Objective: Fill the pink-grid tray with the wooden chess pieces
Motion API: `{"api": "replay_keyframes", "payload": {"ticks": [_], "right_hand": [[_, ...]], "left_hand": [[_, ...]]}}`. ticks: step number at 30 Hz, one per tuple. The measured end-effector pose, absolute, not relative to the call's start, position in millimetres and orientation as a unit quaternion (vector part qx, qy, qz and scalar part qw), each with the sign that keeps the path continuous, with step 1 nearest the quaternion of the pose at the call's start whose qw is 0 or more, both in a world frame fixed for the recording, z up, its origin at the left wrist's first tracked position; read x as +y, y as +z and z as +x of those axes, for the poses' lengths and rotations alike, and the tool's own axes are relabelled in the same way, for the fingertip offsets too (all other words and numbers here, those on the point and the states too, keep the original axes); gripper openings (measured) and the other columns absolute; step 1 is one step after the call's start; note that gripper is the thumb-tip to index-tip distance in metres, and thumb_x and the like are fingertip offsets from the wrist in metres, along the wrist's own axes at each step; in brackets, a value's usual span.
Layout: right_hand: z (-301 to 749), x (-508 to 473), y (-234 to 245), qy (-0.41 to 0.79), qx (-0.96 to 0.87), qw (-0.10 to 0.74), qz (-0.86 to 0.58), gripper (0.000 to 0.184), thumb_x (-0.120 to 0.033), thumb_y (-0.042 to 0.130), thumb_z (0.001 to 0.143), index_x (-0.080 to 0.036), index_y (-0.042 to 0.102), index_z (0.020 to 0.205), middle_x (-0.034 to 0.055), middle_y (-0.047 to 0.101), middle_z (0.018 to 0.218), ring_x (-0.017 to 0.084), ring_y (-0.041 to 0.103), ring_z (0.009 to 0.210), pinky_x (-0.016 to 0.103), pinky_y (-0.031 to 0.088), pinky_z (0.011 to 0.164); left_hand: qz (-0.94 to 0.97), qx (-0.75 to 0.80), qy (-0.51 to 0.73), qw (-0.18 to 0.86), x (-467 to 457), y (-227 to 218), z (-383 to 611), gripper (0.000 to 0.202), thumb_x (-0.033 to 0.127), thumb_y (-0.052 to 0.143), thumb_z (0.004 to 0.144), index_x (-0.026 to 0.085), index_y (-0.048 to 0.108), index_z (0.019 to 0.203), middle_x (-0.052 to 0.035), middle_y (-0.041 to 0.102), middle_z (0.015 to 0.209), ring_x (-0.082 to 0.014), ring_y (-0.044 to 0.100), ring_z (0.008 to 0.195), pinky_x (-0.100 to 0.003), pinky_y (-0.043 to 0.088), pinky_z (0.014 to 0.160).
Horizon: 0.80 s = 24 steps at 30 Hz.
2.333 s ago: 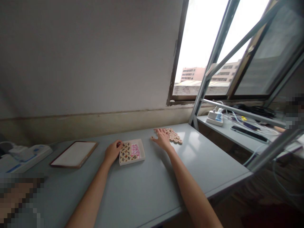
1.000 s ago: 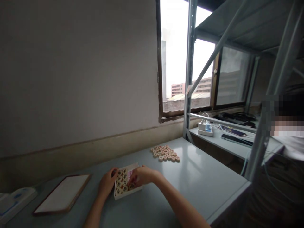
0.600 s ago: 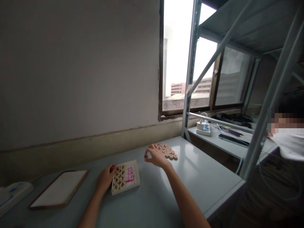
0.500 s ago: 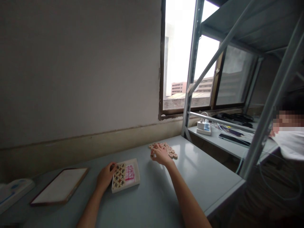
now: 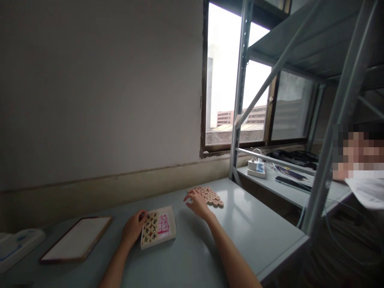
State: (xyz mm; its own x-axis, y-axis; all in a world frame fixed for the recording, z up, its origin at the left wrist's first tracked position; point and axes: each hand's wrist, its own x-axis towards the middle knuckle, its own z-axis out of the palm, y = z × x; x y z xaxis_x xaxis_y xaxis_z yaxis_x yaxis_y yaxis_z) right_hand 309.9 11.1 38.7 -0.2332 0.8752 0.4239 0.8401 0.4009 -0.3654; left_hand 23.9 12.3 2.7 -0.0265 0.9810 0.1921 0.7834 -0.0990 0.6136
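Note:
A shallow white box lies on the grey table, with two columns of round Chinese chess pieces along its left side. Pink lines are scribbled on its bare floor. My left hand grips the box at its left edge, thumb and fingers curled at the rim. Over the left part of a cluster of loose chess pieces, my right hand hovers with its fingers apart. I see nothing between those fingers; the hand covers some of the pieces.
A framed white board lies on the left, beside a white and blue object. Metal shelf posts rise at the right. Behind them, a second table holds a power strip, cables and phones. A person sits at far right.
My right hand has moved slightly left, and its fingers are spread wider. My left hand stays at the box. The view has tilted up a little.

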Motion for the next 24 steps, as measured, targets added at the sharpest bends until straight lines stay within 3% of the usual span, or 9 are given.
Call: {"api": "replay_keyframes", "payload": {"ticks": [5,9,13,18,24], "right_hand": [[253,-2,34,0.057,-0.852,0.217,-0.473,0.038,-0.009,0.048,0.072,-0.03,0.058,0.102,0.0013,0.05,0.107,0.018,0.038,0.1,0.03,0.028,0.082],[234,-1,39,0.022,-0.873,0.18,-0.452,0.047,-0.003,0.045,0.068,-0.034,0.059,0.1,-0.0002,0.049,0.109,0.019,0.037,0.1,0.032,0.026,0.081],[228,6,48,0.006,-0.878,0.182,-0.443,0.043,-0.007,0.045,0.072,-0.035,0.057,0.101,-0.0008,0.05,0.108,0.018,0.038,0.099,0.033,0.027,0.082],[207,12,40,-0.003,-0.892,0.185,-0.412,0.03,-0.025,0.058,0.071,-0.035,0.056,0.1,-0.0004,0.039,0.122,0.021,0.031,0.11,0.035,0.029,0.086],[198,12,32,-0.02,-0.863,0.256,-0.435,0.016,-0.032,0.056,0.076,-0.032,0.058,0.092,-0.0013,0.044,0.117,0.02,0.035,0.109,0.035,0.027,0.088]], "left_hand": [[0.677,0.634,0.331,0.175,14,1,22,0.032,0.041,0.04,0.076,0.019,0.061,0.088,-0.0049,0.066,0.087,-0.0179,0.059,0.082,-0.024,0.041,0.07],[0.675,0.63,0.34,0.179,17,-1,21,0.036,0.041,0.04,0.075,0.018,0.061,0.091,-0.0057,0.066,0.089,-0.0177,0.059,0.083,-0.023,0.041,0.072],[0.674,0.634,0.333,0.181,17,-1,21,0.037,0.042,0.039,0.076,0.018,0.062,0.093,-0.0059,0.065,0.092,-0.0181,0.058,0.086,-0.024,0.04,0.075],[0.678,0.631,0.337,0.168,21,-6,21,0.035,0.04,0.038,0.077,0.019,0.062,0.092,-0.0055,0.066,0.092,-0.0181,0.059,0.086,-0.025,0.041,0.076],[0.674,0.636,0.331,0.177,19,-4,22,0.033,0.04,0.038,0.077,0.022,0.062,0.091,-0.0036,0.066,0.093,-0.0172,0.059,0.087,-0.022,0.041,0.073]]}}
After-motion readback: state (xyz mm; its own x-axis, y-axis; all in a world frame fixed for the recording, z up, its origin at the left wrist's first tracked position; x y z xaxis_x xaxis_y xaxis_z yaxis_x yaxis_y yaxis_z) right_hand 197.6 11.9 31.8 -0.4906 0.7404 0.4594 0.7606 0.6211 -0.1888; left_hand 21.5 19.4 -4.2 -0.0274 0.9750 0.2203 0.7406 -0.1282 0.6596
